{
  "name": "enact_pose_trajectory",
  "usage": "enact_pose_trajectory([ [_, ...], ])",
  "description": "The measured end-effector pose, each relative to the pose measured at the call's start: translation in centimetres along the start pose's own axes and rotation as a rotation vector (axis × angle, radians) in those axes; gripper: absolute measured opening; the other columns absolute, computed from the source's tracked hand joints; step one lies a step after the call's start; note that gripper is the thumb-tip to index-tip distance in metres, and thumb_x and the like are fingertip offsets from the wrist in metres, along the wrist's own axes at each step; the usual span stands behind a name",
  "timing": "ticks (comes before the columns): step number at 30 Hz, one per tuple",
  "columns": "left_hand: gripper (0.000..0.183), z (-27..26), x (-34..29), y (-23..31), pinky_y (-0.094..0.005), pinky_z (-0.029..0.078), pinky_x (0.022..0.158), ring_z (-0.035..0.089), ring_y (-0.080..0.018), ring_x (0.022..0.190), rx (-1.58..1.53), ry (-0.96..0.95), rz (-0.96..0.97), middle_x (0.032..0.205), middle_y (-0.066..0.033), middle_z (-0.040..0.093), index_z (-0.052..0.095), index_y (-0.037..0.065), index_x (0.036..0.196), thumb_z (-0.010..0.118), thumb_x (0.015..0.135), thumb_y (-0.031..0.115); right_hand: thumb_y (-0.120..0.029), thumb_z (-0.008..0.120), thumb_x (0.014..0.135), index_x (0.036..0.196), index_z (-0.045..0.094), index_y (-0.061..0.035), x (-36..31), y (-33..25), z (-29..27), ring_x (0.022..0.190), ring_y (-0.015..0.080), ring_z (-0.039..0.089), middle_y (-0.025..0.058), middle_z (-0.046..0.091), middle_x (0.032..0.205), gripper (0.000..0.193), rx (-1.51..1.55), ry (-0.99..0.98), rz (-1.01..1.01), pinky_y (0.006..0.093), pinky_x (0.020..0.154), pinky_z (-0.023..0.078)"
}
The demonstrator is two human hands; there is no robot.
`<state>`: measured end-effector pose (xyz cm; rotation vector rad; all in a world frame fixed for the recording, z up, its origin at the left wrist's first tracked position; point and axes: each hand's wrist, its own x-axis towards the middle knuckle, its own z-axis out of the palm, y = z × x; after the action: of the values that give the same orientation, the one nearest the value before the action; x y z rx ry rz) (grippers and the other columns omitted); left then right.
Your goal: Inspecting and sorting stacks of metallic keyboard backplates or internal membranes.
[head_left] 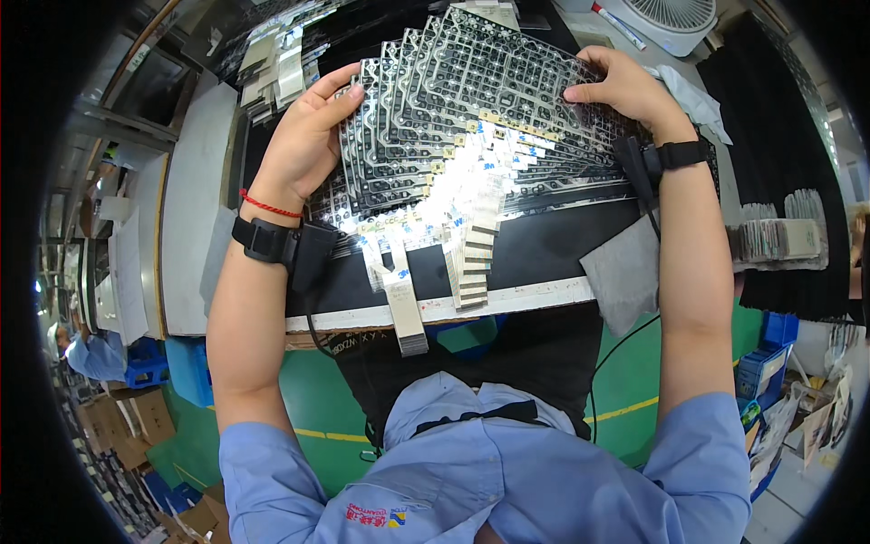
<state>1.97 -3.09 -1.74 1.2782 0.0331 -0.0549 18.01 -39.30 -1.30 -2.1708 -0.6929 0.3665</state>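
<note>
Blue lettering [403, 273] on pale tabs [405, 313]

You have a white fan [672, 20] at the frame's upper right and cardboard boxes [156, 413] at its lower left.

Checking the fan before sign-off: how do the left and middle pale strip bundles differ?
Overhang: the left bundle sticks out past the table's white edge; the middle bundle ends about at it.
Spread: the left bundle's strips lie mostly lined up at the free end; the middle bundle's are staggered like stairs.
Shared: both are pale and extend toward the person from the fanned sheets.
</note>
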Motion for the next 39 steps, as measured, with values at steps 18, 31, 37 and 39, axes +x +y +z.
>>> enact_pose_trajectory([
  [18, 0.033, -0.5, 0.1, -0.2, -0.0258, 0.056, 0.086, 0.068, -0.0119, 0.098, 0.036, 0.010, 0.034, 0.114, -0.0076, 0.070, 0.057, 0.000, 0.131, 0.058, 0.100, 0.010, -0.014, 0.082, 0.080, 0.100, 0.062, -0.0026, -0.1, 0.7, -0.5, 0.082, 0.0078, 0.056, -0.0013, 0.062, 0.088, 0.030, 0.024, 0.023, -0.055, 0.0238, 0.076, 0.045],
  [31, 0.028, 0.3, -0.5, 0.3, -0.0232, 0.056, 0.081, 0.067, -0.0067, 0.095, 0.157, -0.013, -0.046, 0.112, -0.0024, 0.069, 0.058, 0.003, 0.127, 0.048, 0.104, 0.017, -0.016, 0.085, 0.077, 0.102, 0.066, 0.0016, 0.1, 1.4, -1.4, 0.083, 0.0136, 0.061, 0.0054, 0.068, 0.091, 0.036, 0.102, 0.089, -0.016, 0.0277, 0.078, 0.049],
  [37, 0.028, 0.5, -0.6, 0.2, -0.0236, 0.056, 0.081, 0.067, -0.0070, 0.096, 0.152, -0.009, -0.041, 0.112, -0.0040, 0.070, 0.058, 0.002, 0.126, 0.047, 0.104, 0.016, -0.016, 0.085, 0.076, 0.100, 0.066, 0.0011, 0.0, 1.1, -1.4, 0.081, 0.0132, 0.061, 0.0049, 0.068, 0.090, 0.034, 0.100, 0.110, -0.004, 0.0274, 0.077, 0.049],
  [39, 0.030, 0.3, -0.6, 0.4, -0.0259, 0.052, 0.090, 0.065, -0.0098, 0.104, 0.159, -0.036, -0.053, 0.120, -0.0062, 0.068, 0.056, 0.000, 0.129, 0.047, 0.104, 0.014, -0.016, 0.085, 0.077, 0.099, 0.066, 0.0011, 0.0, 1.2, -1.4, 0.081, 0.0132, 0.061, 0.0048, 0.068, 0.090, 0.034, 0.141, 0.106, 0.000, 0.0275, 0.077, 0.049],
])
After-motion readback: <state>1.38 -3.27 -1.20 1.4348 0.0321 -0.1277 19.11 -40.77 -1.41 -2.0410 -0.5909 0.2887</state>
